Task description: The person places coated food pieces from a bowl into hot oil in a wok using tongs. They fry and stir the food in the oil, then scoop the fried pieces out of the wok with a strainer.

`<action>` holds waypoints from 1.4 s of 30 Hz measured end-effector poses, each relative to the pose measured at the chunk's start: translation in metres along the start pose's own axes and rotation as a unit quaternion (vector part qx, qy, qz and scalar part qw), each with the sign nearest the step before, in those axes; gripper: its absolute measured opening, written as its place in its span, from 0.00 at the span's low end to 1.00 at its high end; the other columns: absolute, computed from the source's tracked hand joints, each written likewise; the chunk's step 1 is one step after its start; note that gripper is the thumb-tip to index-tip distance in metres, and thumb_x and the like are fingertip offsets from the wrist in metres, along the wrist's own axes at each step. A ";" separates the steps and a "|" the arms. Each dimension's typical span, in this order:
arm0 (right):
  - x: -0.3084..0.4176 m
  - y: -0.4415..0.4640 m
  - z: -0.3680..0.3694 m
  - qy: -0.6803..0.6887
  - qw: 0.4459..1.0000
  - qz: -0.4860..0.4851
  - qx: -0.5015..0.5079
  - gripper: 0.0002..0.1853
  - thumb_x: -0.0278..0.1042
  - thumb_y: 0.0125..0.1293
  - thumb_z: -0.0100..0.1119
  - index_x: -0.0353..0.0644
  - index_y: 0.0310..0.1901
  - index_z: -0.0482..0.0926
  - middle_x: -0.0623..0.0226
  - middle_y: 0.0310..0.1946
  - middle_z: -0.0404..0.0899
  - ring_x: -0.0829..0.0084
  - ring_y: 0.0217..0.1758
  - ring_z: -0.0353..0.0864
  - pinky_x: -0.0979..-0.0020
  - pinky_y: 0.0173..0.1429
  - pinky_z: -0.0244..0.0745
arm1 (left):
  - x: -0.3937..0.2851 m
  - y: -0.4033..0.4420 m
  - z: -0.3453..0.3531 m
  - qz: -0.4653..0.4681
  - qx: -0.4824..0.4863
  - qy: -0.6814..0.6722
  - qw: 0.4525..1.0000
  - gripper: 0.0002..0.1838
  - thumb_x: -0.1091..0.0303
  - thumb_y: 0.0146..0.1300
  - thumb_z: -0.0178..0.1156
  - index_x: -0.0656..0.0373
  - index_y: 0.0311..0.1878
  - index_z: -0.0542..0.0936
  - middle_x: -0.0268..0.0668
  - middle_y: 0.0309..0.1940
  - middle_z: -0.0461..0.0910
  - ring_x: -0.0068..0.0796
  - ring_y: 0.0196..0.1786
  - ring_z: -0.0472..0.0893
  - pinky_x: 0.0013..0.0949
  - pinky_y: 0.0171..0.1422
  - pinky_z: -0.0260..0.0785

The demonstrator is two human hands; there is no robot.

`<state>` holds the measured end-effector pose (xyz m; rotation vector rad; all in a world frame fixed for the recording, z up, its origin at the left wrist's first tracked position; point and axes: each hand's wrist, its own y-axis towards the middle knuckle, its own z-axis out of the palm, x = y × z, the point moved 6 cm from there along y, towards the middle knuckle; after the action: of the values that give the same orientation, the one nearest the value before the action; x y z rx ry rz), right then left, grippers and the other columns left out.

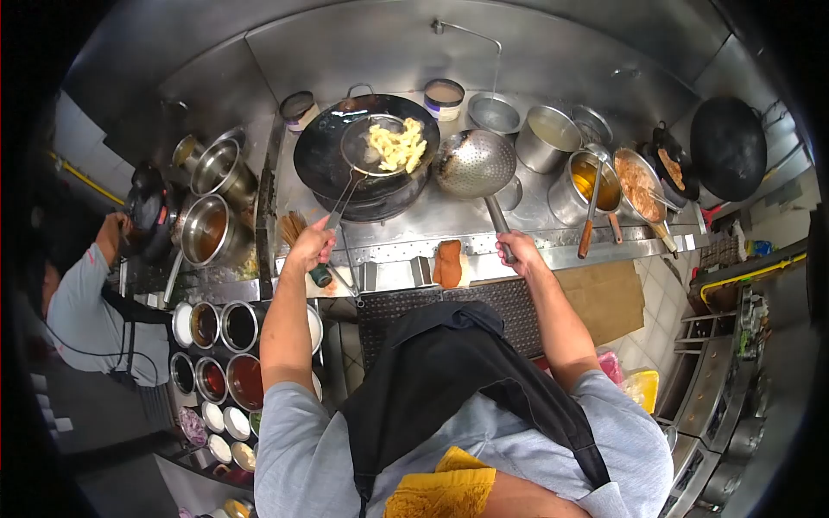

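Note:
My left hand (pixel 312 245) is closed round the handle of a wire skimmer (pixel 352 175), whose mesh bowl is over the black wok (pixel 315 164). Pale yellow food pieces (pixel 397 145) lie on the skimmer, some near its right rim; I cannot make out their kind. The handle of a perforated metal strainer (pixel 473 162) is gripped by my right hand (pixel 518 251). That strainer's wide bowl is just right of the wok, above the steel counter. A bamboo brush (pixel 292 226) and a dark green cylindrical handle (pixel 320 275) are close to my left hand.
To the right are a pot of cloudy liquid (pixel 550 136), a pot of yellow oil (pixel 591 183) and a pan of brown food (pixel 637 183). A folded brown cloth (pixel 448 263) rests at the counter's front edge. Sauce tubs (pixel 245 382) stand lower left; a co-worker (pixel 99 302) works at far left.

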<state>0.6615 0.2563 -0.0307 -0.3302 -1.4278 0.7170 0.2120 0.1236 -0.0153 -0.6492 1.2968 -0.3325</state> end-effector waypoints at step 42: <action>-0.025 -0.001 -0.023 0.164 0.985 0.042 -0.020 0.05 0.34 0.64 0.58 0.45 0.37 0.75 0.72 0.24 0.75 0.79 0.21 0.71 0.77 0.23 0.68 | -0.031 -0.057 0.124 0.458 -0.198 0.282 0.820 0.24 0.78 0.66 0.50 0.55 0.65 0.69 0.52 0.48 0.80 0.49 0.48 0.82 0.40 0.52 0.72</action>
<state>0.6841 0.2448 -0.0531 -0.5177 -1.1223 0.6678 0.3303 0.1280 0.0598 -0.1859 2.1195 0.6099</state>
